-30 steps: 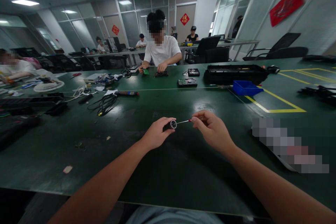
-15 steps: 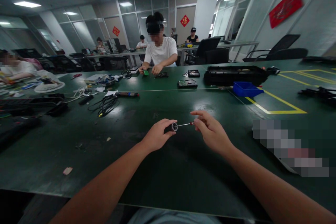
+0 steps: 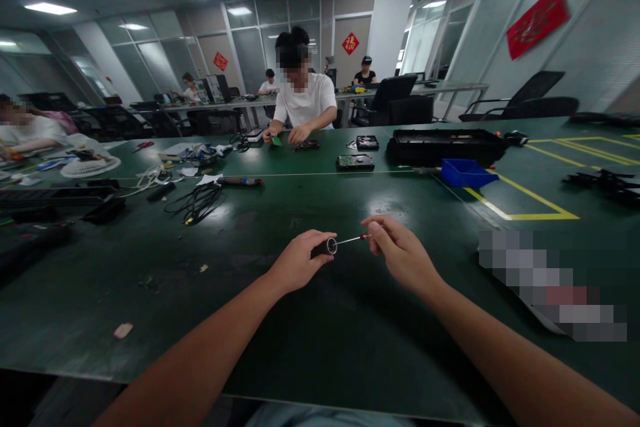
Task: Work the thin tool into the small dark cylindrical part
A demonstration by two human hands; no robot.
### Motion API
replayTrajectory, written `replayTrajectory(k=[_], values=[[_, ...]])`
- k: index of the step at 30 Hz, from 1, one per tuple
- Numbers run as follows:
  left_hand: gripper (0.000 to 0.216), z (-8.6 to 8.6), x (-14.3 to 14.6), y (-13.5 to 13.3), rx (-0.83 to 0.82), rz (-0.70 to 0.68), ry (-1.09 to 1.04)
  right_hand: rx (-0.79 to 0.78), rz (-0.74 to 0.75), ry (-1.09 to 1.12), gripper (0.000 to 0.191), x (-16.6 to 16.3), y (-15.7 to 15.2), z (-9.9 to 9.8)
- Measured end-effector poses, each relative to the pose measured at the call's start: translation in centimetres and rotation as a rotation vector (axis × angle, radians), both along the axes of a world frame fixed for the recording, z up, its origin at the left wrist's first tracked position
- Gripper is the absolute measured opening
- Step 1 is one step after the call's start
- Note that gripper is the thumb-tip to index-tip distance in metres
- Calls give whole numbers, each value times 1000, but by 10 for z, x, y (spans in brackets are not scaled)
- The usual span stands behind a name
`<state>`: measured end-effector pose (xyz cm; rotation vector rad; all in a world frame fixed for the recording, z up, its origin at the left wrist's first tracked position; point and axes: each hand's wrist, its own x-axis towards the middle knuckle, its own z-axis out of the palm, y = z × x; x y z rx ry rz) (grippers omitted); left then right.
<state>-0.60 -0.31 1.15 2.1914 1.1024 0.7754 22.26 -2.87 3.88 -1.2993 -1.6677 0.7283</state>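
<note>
Near the middle of the green table (image 3: 240, 320), my left hand (image 3: 299, 259) is closed around a dark cylindrical part (image 3: 324, 247) with a pale ring at its open end, which faces right. My right hand (image 3: 403, 250) grips a small screwdriver (image 3: 353, 240) by its red handle, mostly hidden by the fingers. The thin metal shaft points left, and its tip reaches into the ringed opening. Whether the tip touches anything inside cannot be made out.
Beyond my hands lie a hard drive (image 3: 355, 161), a blue bin (image 3: 467, 173), and a long black housing (image 3: 445, 145). Black cables (image 3: 197, 203) and a cylindrical tool (image 3: 243, 181) lie to the left. Across the table, a person in white (image 3: 306, 103) holds a green board (image 3: 276, 140).
My right index finger, stretched out before, has curled in towards the screwdriver handle. The screwdriver now slants slightly more. The left hand keeps its hold on the cylinder.
</note>
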Motion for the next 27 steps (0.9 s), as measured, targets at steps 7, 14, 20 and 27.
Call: replayTrajectory(k=[7,14,20,27], values=[[41,1,0,1,33,9,73,-32,6,210,26,-5,3,-4],[44,3,1,1,63,-11,51,-223,-9,574,33,-4,17,-16],[45,0,0,3,57,39,133,-312,-34,707,27,0,23,-22],[46,-2,0,3,35,28,118,-111,-67,495,30,-6,14,-18]])
